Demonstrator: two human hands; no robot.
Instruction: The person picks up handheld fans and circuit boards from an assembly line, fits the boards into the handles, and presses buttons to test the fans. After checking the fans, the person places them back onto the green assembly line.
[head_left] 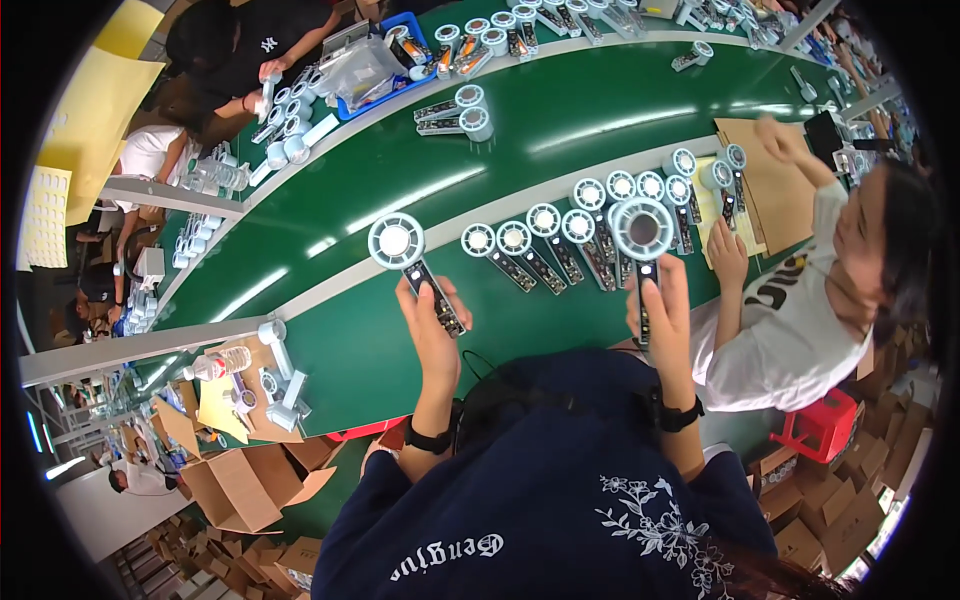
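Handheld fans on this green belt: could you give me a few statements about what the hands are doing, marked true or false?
1. The left hand holds a handheld fan by its dark handle. True.
2. The right hand is empty. False: it grips a second fan, head up.
3. A row of fans lies on the green belt between the two hands. True.
4. The belt is red. False: it is green with a pale stripe.

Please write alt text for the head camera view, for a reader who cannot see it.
A person's left hand and right hand each hold a small handheld fan upright by its dark handle, the left fan and the right fan, above a green conveyor belt. A row of similar fans lies between them.
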